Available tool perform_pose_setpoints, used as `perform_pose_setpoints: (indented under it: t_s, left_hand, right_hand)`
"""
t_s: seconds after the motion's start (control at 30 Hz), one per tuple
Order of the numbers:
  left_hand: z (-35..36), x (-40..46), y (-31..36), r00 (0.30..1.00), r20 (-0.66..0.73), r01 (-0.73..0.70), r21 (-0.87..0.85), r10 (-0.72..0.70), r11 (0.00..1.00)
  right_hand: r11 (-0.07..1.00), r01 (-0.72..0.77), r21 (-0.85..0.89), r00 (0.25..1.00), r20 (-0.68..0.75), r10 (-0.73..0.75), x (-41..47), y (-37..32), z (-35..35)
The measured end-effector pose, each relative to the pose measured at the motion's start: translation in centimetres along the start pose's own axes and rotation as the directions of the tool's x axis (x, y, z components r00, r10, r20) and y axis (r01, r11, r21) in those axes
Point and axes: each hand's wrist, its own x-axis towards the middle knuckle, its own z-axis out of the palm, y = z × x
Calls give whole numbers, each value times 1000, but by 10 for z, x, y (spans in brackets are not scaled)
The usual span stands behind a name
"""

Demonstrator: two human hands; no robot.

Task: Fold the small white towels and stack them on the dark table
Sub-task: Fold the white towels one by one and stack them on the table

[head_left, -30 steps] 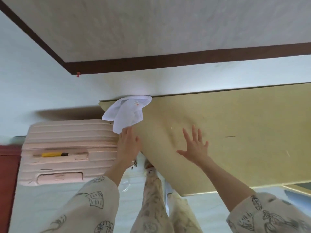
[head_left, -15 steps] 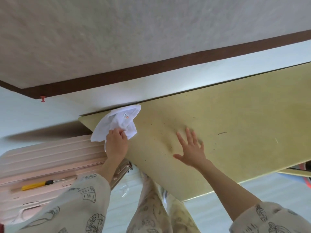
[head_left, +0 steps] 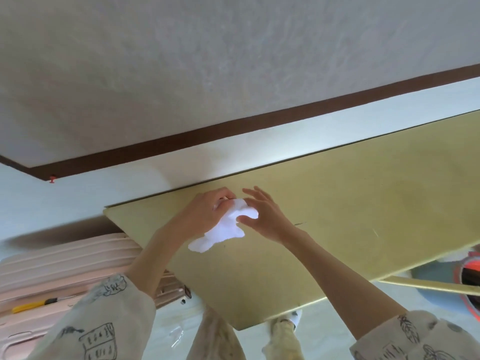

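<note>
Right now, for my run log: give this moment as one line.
step: unfolded | towel: bunched on table | left hand: grips towel | right hand: fingers spread, thumb on towel | stack: none visible

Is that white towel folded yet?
Not yet. The towel is bunched and crumpled between the left hand and right hand, above the table.

There is one view only, from a wide-angle camera on the person's head. It looks forward and down over both forearms, close above the counter [head_left: 337, 229], whose far edge runs slantwise across the middle. The wall fills the top half, the person's legs and the floor show at the bottom, and the horizon seems tilted, perhaps from the lens.
</note>
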Motion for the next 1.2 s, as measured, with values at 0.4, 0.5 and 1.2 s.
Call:
perform_pose_setpoints:
  t_s: [0.4,0.5,1.2]
  left_hand:
    - [62,44,127,996,-80,47,116,-37,992]
    - [55,59,136,982,-187,79,217,-37,973]
    - [175,16,32,986,71,130,253,-153,959]
  right_hand:
    - [968,-246,-48,941,-251,226,-90,114,-163]
    - [961,-269,-63,916,-325,235,-85,122,-190]
    - [923,-384,-33,913,-163,374,-143,223,-106]
